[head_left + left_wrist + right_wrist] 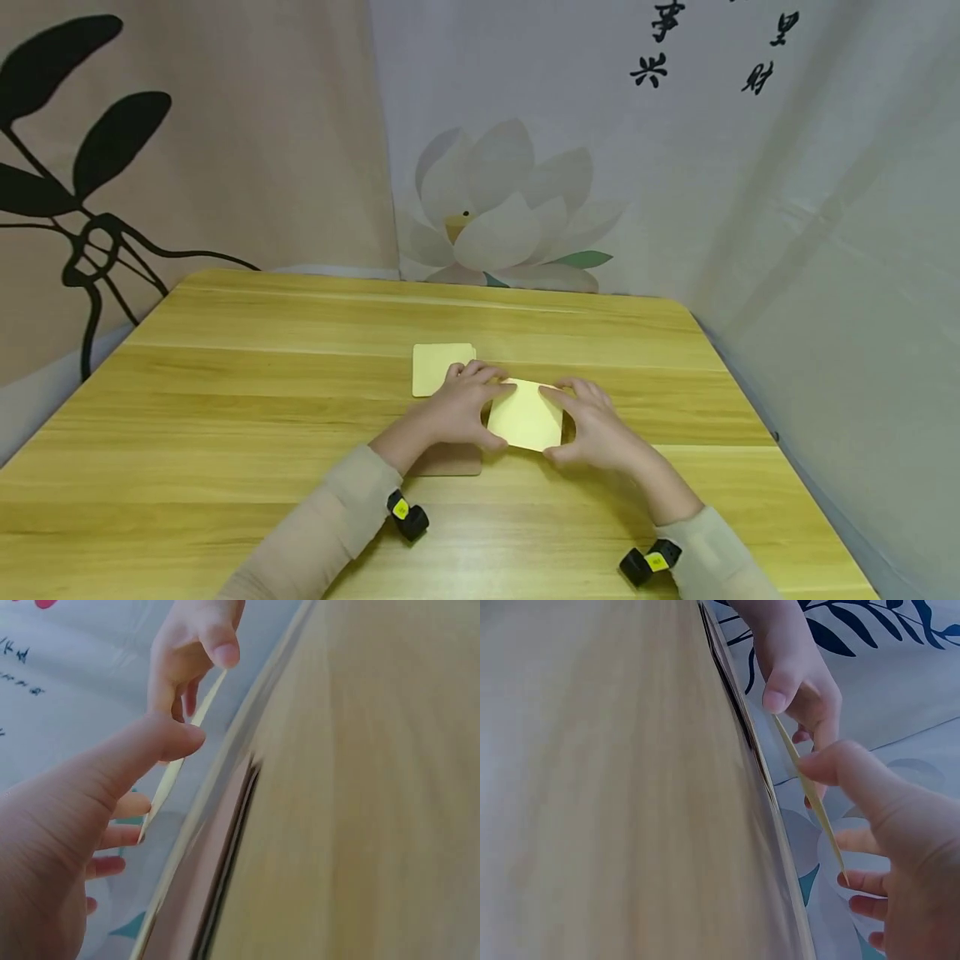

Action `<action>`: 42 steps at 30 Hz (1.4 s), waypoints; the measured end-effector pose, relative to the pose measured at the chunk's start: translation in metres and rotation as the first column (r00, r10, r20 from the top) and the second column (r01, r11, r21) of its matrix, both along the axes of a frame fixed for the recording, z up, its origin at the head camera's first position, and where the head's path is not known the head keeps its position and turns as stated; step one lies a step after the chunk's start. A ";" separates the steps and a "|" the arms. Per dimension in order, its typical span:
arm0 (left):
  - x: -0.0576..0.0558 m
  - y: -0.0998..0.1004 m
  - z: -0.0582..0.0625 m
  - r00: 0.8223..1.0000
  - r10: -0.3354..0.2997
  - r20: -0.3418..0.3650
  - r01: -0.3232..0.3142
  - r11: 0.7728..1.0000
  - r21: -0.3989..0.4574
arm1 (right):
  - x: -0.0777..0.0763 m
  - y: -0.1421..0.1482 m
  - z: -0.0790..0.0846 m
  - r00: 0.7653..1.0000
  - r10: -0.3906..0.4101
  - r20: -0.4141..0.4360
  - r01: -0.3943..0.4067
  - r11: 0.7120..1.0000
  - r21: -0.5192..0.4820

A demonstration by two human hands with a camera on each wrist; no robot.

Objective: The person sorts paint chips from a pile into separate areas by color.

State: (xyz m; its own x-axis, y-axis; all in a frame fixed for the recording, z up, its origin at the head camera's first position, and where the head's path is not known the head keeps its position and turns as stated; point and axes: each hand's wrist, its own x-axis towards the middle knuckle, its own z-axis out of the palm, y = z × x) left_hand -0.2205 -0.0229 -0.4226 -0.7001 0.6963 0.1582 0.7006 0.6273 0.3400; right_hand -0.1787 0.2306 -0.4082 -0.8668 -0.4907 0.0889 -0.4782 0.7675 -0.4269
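A thin pale yellow sheet is held by its two sides, raised off the table in the wrist views. My left hand pinches its left side between thumb and fingers. At the opposite side my right hand grips it the same way. Seen edge-on in the left wrist view, the sheet looks slightly bent. Beyond my left hand lie pale yellow rounded-corner pieces, one showing a little behind another. Under my left wrist is a flat pinkish-brown piece, partly hidden; the left wrist view shows dark layered edges there.
The wood-grain table has rounded far corners. A printed curtain with a lotus hangs behind it, and pale cloth runs along the right side. Each sleeve carries a small black device at the wrist.
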 end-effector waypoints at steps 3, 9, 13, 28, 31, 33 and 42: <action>-0.003 -0.009 0.000 1.000 0.019 -0.003 -0.019 1.000 0.012 | -0.007 -0.007 0.001 1.000 0.014 0.003 -0.014 1.000 0.000; -0.010 -0.027 -0.001 0.998 0.066 -0.013 -0.065 0.998 0.024 | -0.023 -0.022 0.000 0.999 0.040 0.024 -0.040 0.999 -0.012; -0.015 -0.039 -0.004 0.995 0.094 -0.013 -0.094 0.995 0.030 | -0.033 -0.033 -0.002 0.997 0.075 0.014 -0.074 0.997 -0.008; -0.032 -0.086 -0.004 0.984 0.180 0.006 -0.180 0.982 0.049 | -0.077 -0.078 -0.006 0.981 0.192 0.039 -0.191 0.981 -0.031; -0.035 -0.094 -0.005 0.982 0.190 0.009 -0.190 0.980 0.066 | -0.085 -0.086 -0.009 0.980 0.197 0.040 -0.196 0.980 -0.026; -0.037 -0.099 -0.006 0.981 0.193 0.017 -0.194 0.978 0.079 | -0.090 -0.091 -0.010 0.979 0.197 0.056 -0.196 0.980 -0.027; -0.047 -0.113 -0.016 0.980 0.192 0.051 -0.197 0.975 0.100 | -0.105 -0.104 -0.018 0.977 0.180 0.117 -0.175 0.983 -0.056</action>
State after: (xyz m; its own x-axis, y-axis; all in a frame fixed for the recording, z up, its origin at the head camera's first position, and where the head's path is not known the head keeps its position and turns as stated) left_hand -0.2677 -0.1361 -0.4383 -0.8279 0.5274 0.1910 0.5528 0.7097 0.4367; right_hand -0.2833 0.1265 -0.4260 -0.7719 -0.6356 0.0142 -0.5480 0.6538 -0.5218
